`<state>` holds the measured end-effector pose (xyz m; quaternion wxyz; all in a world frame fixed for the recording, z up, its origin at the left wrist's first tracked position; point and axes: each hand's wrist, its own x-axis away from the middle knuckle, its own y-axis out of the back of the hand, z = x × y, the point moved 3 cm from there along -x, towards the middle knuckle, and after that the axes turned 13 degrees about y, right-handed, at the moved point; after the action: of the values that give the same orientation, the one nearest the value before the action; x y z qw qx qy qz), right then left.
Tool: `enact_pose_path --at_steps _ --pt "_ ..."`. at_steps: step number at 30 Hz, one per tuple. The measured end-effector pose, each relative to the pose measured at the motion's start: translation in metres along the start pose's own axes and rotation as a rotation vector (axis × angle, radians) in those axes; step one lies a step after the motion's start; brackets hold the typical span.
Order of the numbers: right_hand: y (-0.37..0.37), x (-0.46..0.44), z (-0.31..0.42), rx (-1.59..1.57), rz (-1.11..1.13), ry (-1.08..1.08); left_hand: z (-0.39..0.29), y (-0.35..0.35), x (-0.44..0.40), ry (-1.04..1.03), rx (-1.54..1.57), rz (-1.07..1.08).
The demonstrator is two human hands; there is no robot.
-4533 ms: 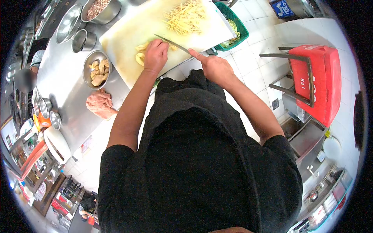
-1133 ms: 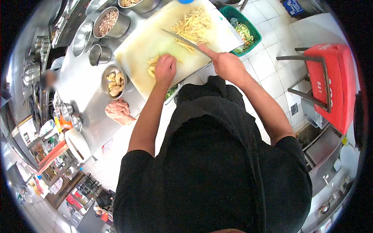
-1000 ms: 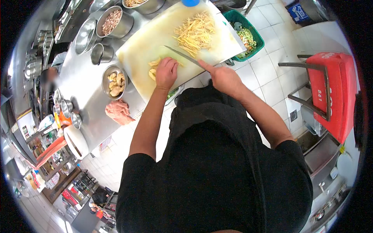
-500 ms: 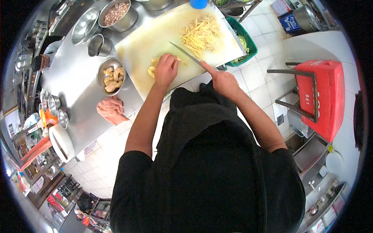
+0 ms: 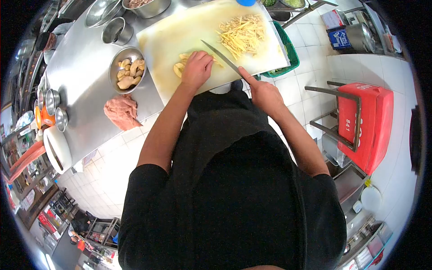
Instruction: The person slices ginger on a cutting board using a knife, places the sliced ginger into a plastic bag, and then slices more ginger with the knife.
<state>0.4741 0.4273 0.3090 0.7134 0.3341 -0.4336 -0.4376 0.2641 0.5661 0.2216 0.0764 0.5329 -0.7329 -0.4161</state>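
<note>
On the pale cutting board, my left hand presses with bent fingers on yellow slices that look like ginger. My right hand is wrapped round the handle of a long knife, its index finger stretched along the top. The blade points up and left, just right of my left fingers. A heap of thin yellow strips lies at the board's right part. Left of the board, a steel bowl holds several peeled pieces.
A pink cloth lies on the steel table near its edge. Steel pots stand behind the bowl. A green basket is beyond the board's right edge. A red chair stands at the right. Another person is partly visible at far left.
The view has shifted, so the table objects sit differently in the frame. Since the 1.1 s frame, the knife has moved from beside the strip heap to closer to my left hand, which stays on the slices.
</note>
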Motion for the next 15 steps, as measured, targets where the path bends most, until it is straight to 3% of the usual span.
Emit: enact_pose_path --at_steps 4,10,15 --pt "0.003 0.004 0.001 0.002 0.115 -0.018 0.0 -0.003 -0.001 0.024 -0.037 0.033" --pt "0.006 0.008 -0.013 0.014 0.021 -0.053 0.004 -0.002 0.002 0.066 -0.054 0.067" --pt "0.001 0.009 -0.006 0.018 0.077 -0.015 0.002 -0.003 0.0 0.062 -0.07 0.07"
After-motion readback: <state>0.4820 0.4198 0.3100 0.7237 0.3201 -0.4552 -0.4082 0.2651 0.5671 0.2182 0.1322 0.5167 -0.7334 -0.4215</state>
